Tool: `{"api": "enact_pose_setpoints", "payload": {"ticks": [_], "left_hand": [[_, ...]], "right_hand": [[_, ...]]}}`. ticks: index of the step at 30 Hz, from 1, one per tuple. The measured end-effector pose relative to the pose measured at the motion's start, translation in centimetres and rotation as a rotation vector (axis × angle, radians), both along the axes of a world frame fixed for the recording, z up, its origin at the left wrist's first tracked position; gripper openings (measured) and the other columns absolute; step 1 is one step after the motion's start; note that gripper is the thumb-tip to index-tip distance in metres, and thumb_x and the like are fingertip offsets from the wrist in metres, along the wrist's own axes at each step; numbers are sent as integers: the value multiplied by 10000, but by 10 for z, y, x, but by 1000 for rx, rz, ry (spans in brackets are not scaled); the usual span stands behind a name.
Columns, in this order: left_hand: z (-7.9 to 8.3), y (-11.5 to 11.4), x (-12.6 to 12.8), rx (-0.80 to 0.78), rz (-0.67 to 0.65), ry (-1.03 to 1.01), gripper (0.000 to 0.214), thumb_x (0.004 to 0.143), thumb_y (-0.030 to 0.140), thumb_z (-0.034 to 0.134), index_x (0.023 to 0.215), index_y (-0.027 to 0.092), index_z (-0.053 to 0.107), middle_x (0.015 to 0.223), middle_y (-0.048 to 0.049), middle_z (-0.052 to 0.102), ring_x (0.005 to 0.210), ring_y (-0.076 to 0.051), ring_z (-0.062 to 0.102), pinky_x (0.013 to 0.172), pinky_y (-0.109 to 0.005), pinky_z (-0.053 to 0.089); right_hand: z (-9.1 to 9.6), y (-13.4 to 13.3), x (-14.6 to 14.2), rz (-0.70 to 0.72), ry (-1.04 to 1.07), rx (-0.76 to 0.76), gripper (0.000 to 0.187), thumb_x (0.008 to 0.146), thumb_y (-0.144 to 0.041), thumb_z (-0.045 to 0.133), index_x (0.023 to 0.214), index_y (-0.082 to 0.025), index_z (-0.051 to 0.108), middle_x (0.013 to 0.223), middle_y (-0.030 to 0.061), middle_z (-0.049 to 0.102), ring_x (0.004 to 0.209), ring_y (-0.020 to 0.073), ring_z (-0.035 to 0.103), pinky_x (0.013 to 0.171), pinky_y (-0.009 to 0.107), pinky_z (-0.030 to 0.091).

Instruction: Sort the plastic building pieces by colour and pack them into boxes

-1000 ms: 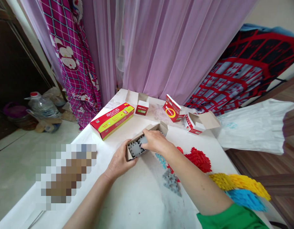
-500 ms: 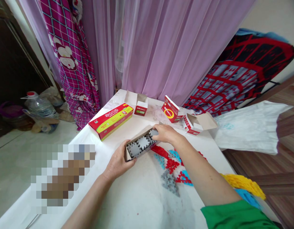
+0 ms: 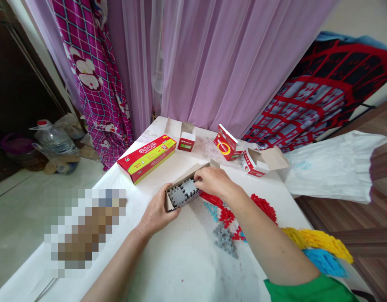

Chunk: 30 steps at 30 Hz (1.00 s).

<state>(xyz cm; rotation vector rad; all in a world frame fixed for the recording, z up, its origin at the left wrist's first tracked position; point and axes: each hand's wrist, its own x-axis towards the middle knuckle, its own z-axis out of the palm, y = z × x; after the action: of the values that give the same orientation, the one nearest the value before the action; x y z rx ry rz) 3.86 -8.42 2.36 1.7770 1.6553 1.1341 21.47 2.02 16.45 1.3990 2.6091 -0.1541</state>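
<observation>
An open cardboard box (image 3: 180, 182) lies on the white table (image 3: 180, 260), with grey toothed puzzle pieces (image 3: 182, 193) packed flat inside it. My left hand (image 3: 157, 212) grips the box's near end. My right hand (image 3: 214, 181) rests over the far half of the box, fingers curled down onto the grey pieces there. Whether it holds one is hidden. Loose red pieces (image 3: 226, 216), blue ones and a grey piece (image 3: 224, 239) lie on the table just right of the box.
A long red and yellow box (image 3: 146, 157) lies at the left. Three small red boxes (image 3: 226, 144) stand open at the back. Heaps of red (image 3: 264, 206), yellow (image 3: 319, 243) and blue (image 3: 325, 262) pieces line the right edge. Curtains hang behind; a water jug (image 3: 53, 140) sits on the floor.
My right hand went to the far end of the box, then came back to its middle. More grey pieces now lie in the box. My left hand has kept its grip.
</observation>
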Motion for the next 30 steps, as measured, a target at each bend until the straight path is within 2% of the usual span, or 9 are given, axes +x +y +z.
{"api": "enact_pose_setpoints", "payload": {"ticks": [5, 8, 17, 22, 26, 30], "left_hand": [[-1, 0, 0, 16, -25, 0, 724, 701, 285, 674, 1347, 200, 356, 1308, -119, 565, 1185, -263, 579, 999, -418, 478], [-3, 1, 0, 37, -17, -16, 726, 706, 302, 684, 1345, 204, 354, 1309, -120, 569, 1196, -266, 574, 1009, -425, 470], [-5, 1, 0, 18, -23, -34, 726, 687, 291, 687, 1335, 198, 371, 1322, -126, 553, 1210, -279, 558, 1018, -441, 459], [-4, 1, -1, 17, -18, -44, 740, 691, 301, 689, 1348, 200, 365, 1336, -127, 546, 1226, -279, 547, 1032, -443, 448], [-4, 1, 0, 51, -33, -41, 751, 689, 279, 684, 1363, 207, 362, 1343, -124, 547, 1236, -272, 542, 1042, -440, 443], [-5, 1, 0, 66, -28, -40, 736, 689, 284, 681, 1357, 206, 384, 1319, -124, 563, 1225, -280, 550, 1038, -453, 448]], "right_hand": [[-14, -24, -24, 255, 97, -37, 262, 845, -302, 548, 1034, -296, 728, 1021, 30, 729, 960, 215, 646, 770, 288, 432], [-21, -29, -32, 331, 64, -51, 285, 854, -285, 537, 1070, -285, 722, 1043, 49, 715, 965, 210, 644, 779, 279, 432], [-22, -23, -40, 334, 72, -110, 284, 833, -203, 543, 1033, -258, 737, 1070, 46, 719, 1004, 204, 641, 817, 264, 434], [-25, -26, -39, 321, 70, -78, 337, 832, -195, 539, 1121, -252, 704, 1089, 67, 700, 994, 214, 642, 807, 280, 450], [-31, -30, -40, 316, 34, -91, 310, 849, -205, 529, 1093, -235, 718, 1088, 87, 685, 978, 223, 641, 815, 300, 459], [-26, -26, -35, 273, 67, -112, 344, 873, -213, 509, 1162, -261, 690, 1160, 56, 681, 1050, 201, 616, 877, 283, 440]]}}
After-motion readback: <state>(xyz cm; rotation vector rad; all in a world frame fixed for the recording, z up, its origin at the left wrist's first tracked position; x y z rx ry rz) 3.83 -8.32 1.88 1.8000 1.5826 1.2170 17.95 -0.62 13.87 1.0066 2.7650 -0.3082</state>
